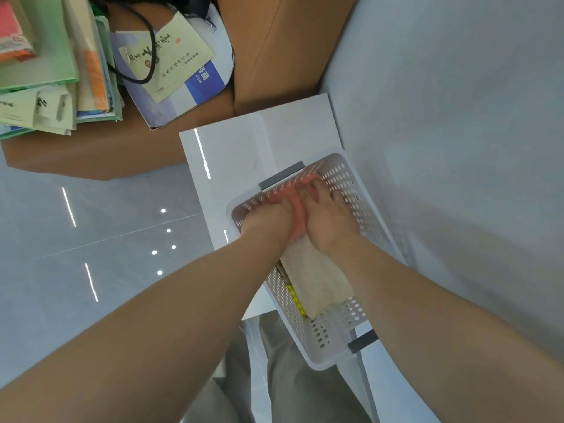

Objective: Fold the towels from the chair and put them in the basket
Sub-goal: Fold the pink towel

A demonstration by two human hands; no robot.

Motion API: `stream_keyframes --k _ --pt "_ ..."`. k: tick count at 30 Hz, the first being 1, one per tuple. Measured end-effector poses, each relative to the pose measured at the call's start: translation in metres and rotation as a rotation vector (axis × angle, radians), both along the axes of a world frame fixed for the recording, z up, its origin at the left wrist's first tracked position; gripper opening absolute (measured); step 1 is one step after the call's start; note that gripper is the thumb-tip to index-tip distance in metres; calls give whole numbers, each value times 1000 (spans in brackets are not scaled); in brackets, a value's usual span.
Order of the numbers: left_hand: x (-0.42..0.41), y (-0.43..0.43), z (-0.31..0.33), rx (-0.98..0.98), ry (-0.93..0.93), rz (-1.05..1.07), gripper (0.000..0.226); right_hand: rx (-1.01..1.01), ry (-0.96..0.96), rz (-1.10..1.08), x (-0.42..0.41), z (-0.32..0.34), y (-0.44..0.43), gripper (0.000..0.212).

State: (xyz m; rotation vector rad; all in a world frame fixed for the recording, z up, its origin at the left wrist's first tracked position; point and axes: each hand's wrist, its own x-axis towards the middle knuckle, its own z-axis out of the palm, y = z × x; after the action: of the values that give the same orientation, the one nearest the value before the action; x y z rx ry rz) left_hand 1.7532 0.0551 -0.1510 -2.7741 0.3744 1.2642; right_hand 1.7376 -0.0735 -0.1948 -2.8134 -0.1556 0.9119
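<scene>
Pushed the pink towel down into the far end of the white basket, beside a folded tan towel. Pressed with the right hand, fingers spread flat. Could not make out the fingers of the left hand. Might tip the basket off the white table or spoil the fold by pushing too hard.

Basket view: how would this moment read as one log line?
left hand: on pink towel, grip unclear | right hand: pressing pink towel | beige towel: in white basket
</scene>
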Motion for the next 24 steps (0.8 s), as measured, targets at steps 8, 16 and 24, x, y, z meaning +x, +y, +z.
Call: stream_keyframes --k 8,16,24 --pt "-18 2 72 5 -35 -46 42 133 88 -89 1 69 -8 58" --pt "-33 25 167 -117 -8 -77 26 221 129 -408 -58 177 -5 59" --pt "-72 57 223 -354 -69 -324 25 530 -46 -1214 -147 257 29 36"
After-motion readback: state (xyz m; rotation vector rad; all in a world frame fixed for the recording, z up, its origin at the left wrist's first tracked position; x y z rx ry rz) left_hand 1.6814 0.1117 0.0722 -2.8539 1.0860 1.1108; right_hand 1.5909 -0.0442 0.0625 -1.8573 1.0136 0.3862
